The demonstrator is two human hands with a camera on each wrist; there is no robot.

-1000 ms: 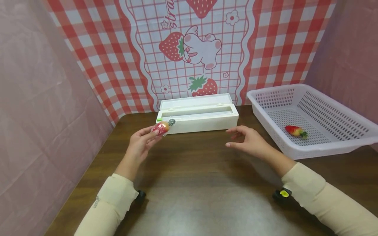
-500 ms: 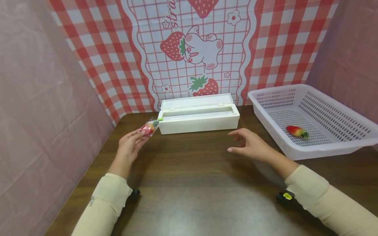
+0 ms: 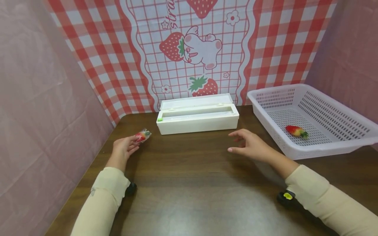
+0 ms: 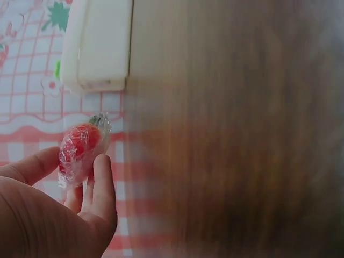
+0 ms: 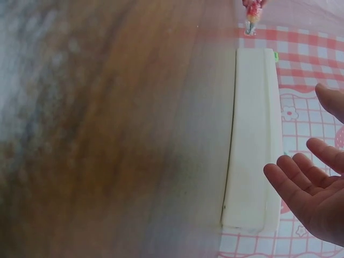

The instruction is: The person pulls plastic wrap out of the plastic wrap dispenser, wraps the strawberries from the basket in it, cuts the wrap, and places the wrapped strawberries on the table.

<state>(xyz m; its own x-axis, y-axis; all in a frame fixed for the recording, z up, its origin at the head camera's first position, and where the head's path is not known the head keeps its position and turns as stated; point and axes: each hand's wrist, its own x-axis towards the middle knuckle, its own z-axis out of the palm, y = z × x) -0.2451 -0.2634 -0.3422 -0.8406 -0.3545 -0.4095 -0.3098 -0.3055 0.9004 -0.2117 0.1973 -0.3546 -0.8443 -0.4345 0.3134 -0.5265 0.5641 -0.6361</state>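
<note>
My left hand point(image 3: 124, 149) holds a strawberry point(image 3: 142, 135) wrapped in clear plastic film, over the left side of the table. In the left wrist view the wrapped strawberry point(image 4: 80, 148) sits between thumb and fingers, green leafy end pointing away from the palm. My right hand point(image 3: 251, 144) hovers over the table near the basket with relaxed, parted fingers and nothing in them. Between and behind the hands stands a long white cling film box point(image 3: 199, 124), its lid point(image 3: 196, 101) raised and a green piece point(image 3: 160, 119) at its left end.
A white perforated plastic basket point(image 3: 304, 152) stands at the right, with one unwrapped strawberry point(image 3: 295, 131) lying inside. A checked strawberry-print cloth point(image 3: 118, 65) hangs behind the brown table point(image 3: 189, 183). Pinkish cloth point(image 3: 35, 114) closes off the left side.
My left hand has carried the wrapped strawberry left, away from the white box, and lower toward the table. The right hand has shifted only slightly.
</note>
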